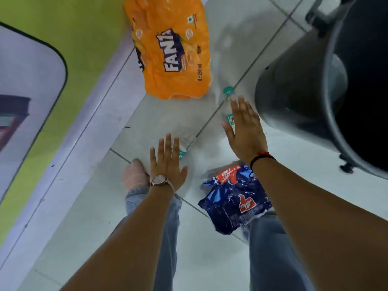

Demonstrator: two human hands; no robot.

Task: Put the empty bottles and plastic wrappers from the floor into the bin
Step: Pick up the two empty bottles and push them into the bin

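Observation:
An orange Fanta plastic wrapper [171,49] lies on the tiled floor ahead. A clear bottle with a teal cap [227,95] lies next to the dark bin [294,91], partly under my right hand [244,131], which hovers over it with flat, spread fingers. A second clear bottle [185,143] lies by the fingertips of my left hand [168,162], also flat and spread, with a watch on the wrist. A blue Thums Up wrapper [233,200] lies on the floor below my right wrist.
The dark round bin stands at the right with its mouth [365,85] open toward me. A green and grey panel [63,59] runs along the left. My legs in jeans and one foot [135,175] are on the tiles below.

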